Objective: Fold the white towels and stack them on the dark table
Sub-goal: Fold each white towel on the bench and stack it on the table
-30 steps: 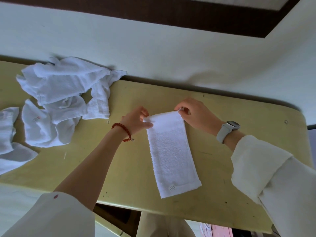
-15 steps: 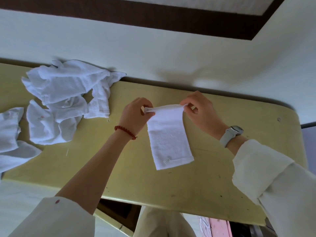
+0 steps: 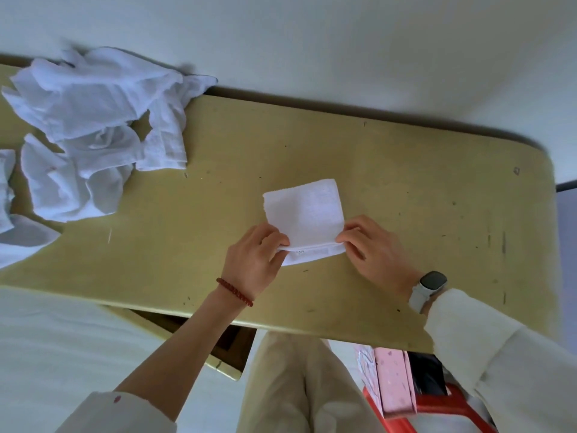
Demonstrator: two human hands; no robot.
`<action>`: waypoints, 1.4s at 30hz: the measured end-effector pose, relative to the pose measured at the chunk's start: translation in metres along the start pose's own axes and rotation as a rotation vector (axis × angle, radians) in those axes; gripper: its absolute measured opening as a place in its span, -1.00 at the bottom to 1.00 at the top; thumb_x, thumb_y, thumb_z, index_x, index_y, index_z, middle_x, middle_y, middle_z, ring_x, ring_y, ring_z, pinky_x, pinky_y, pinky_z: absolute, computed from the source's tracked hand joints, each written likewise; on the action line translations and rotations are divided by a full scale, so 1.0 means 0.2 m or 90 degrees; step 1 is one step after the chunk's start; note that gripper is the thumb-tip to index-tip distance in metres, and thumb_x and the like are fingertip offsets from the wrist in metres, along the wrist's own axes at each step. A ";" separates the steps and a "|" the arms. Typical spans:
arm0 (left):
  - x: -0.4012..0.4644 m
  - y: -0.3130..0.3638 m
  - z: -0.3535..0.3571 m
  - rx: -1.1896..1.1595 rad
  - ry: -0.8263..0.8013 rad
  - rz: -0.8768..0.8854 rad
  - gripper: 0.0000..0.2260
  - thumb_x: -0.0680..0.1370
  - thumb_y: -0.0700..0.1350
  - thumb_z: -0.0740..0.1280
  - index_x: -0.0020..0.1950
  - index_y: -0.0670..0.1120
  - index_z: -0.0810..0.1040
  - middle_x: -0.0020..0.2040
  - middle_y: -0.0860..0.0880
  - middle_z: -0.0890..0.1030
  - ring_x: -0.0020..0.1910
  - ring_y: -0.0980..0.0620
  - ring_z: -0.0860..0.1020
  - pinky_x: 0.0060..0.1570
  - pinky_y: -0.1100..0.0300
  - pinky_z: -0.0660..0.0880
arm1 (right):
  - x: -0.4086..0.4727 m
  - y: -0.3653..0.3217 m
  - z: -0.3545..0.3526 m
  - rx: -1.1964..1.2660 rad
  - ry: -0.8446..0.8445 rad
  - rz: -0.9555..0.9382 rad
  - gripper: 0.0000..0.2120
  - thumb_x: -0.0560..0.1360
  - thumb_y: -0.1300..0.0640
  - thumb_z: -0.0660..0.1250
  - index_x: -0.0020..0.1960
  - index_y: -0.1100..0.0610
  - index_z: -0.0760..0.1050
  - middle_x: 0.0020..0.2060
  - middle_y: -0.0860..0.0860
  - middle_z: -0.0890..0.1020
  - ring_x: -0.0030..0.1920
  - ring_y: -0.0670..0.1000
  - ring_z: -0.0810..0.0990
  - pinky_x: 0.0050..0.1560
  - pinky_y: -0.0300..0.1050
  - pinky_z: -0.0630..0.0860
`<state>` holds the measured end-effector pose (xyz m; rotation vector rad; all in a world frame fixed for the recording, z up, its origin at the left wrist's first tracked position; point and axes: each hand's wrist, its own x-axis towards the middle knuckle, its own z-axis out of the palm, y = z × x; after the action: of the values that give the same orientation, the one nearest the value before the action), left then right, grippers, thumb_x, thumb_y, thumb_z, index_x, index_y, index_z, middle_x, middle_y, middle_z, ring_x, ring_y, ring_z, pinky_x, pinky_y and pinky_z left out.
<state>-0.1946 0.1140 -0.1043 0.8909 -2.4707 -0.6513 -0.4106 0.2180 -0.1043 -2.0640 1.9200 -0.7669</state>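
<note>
Towel (image 3: 304,214) lay folded mid-table, left hand (image 3: 253,260) and right hand (image 3: 373,254) pinching its near corners; crumpled pile (image 3: 93,126) at the far left awaited folding, no stack visible.

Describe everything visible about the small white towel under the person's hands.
The folded towel is white terry cloth, lying flat as a near-square on the yellowish table. Its top layer stops just short of the near edge, where a small mark shows on the lower layer. The left hand and right hand pinch its near corners.
</note>
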 end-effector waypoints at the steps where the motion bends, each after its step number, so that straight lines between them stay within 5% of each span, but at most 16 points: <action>1: -0.02 0.01 0.01 0.011 0.003 0.012 -0.89 0.41 -0.16 0.30 -0.13 0.02 0.41 -0.23 0.01 0.56 -0.26 0.10 0.46 -0.58 0.23 0.42 | -0.01 0.00 0.00 -0.009 -0.009 -0.007 -0.89 0.44 0.24 0.19 -0.07 0.08 0.40 -0.15 0.05 0.54 -0.22 -0.07 0.46 -0.54 -0.21 0.39; 9: -0.09 0.03 0.02 0.051 0.001 0.066 -0.95 0.45 -0.16 0.29 -0.16 -0.01 0.53 -0.20 0.03 0.62 -0.29 0.03 0.57 -0.59 0.30 0.38 | -0.04 0.00 0.01 -0.046 -0.046 -0.030 -0.91 0.43 0.26 0.17 -0.11 0.14 0.41 -0.18 0.08 0.50 -0.33 0.04 0.52 -0.47 -0.26 0.32; 15: -0.12 0.01 0.05 0.085 0.010 0.071 -0.92 0.44 -0.19 0.34 -0.18 -0.03 0.60 -0.20 0.06 0.63 -0.08 0.06 0.56 -0.56 0.28 0.42 | -0.05 0.00 0.01 -0.077 -0.066 -0.025 -0.86 0.43 0.25 0.14 -0.13 0.17 0.48 -0.11 0.01 0.37 -0.28 0.05 0.51 -0.43 -0.27 0.32; 24: -0.12 -0.02 0.07 0.097 0.034 0.120 -0.96 0.43 -0.16 0.35 -0.17 -0.03 0.56 -0.17 0.02 0.64 -0.04 -0.01 0.45 -0.12 0.15 0.39 | -0.08 -0.02 -0.01 -0.037 -0.103 -0.005 -0.82 0.44 0.22 0.16 -0.07 0.22 0.51 -0.12 0.13 0.53 -0.08 0.05 0.46 -0.19 -0.14 0.48; 28: -0.03 0.06 0.06 0.113 0.061 0.057 -0.77 0.46 -0.09 0.29 -0.38 -0.11 0.54 -0.17 -0.02 0.64 -0.10 0.01 0.45 -0.10 0.12 0.36 | 0.02 -0.10 -0.04 0.101 0.004 0.226 -0.77 0.51 0.20 0.14 0.13 0.19 0.43 -0.04 0.04 0.53 -0.04 -0.04 0.48 0.00 -0.21 0.40; 30: 0.04 0.11 0.09 0.115 0.040 0.030 -0.79 0.49 -0.10 0.24 -0.30 -0.13 0.56 -0.12 -0.06 0.62 -0.11 -0.03 0.50 -0.16 0.12 0.41 | 0.14 -0.11 -0.05 0.253 0.056 0.446 -0.75 0.55 0.22 0.15 0.21 0.19 0.39 0.00 -0.02 0.52 -0.01 -0.07 0.49 -0.03 -0.42 0.37; 32: 0.08 0.13 0.13 0.133 -0.011 0.017 -0.80 0.48 -0.12 0.18 -0.14 -0.12 0.59 -0.05 -0.08 0.61 -0.11 -0.08 0.54 -0.23 0.14 0.45 | 0.24 -0.07 -0.04 0.362 0.049 0.613 -0.72 0.55 0.19 0.14 0.25 0.15 0.37 0.04 0.00 0.55 0.04 -0.03 0.51 0.02 -0.31 0.41; 34: 0.09 0.13 0.17 0.165 -0.041 0.019 -0.77 0.46 -0.12 0.16 -0.05 -0.10 0.59 -0.01 -0.07 0.60 -0.08 -0.07 0.51 -0.23 0.16 0.43 | 0.32 -0.03 -0.03 0.396 0.021 0.664 -0.70 0.54 0.17 0.13 0.26 0.14 0.38 0.06 0.02 0.56 0.05 0.01 0.51 0.03 -0.14 0.42; 42: 0.08 0.07 0.22 0.184 -0.061 0.058 -0.78 0.50 -0.06 0.18 0.06 -0.04 0.56 0.07 -0.05 0.59 0.06 -0.06 0.40 -0.16 0.10 0.40 | 0.45 0.01 -0.03 0.497 -0.078 0.667 -0.71 0.52 0.15 0.23 0.23 0.08 0.49 -0.19 -0.15 0.50 -0.27 -0.24 0.39 -0.30 -0.38 0.28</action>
<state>-0.2344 0.1248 -0.1277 0.8596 -2.7206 -0.3158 -0.4136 0.1313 -0.0799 -0.5137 1.8303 -0.8439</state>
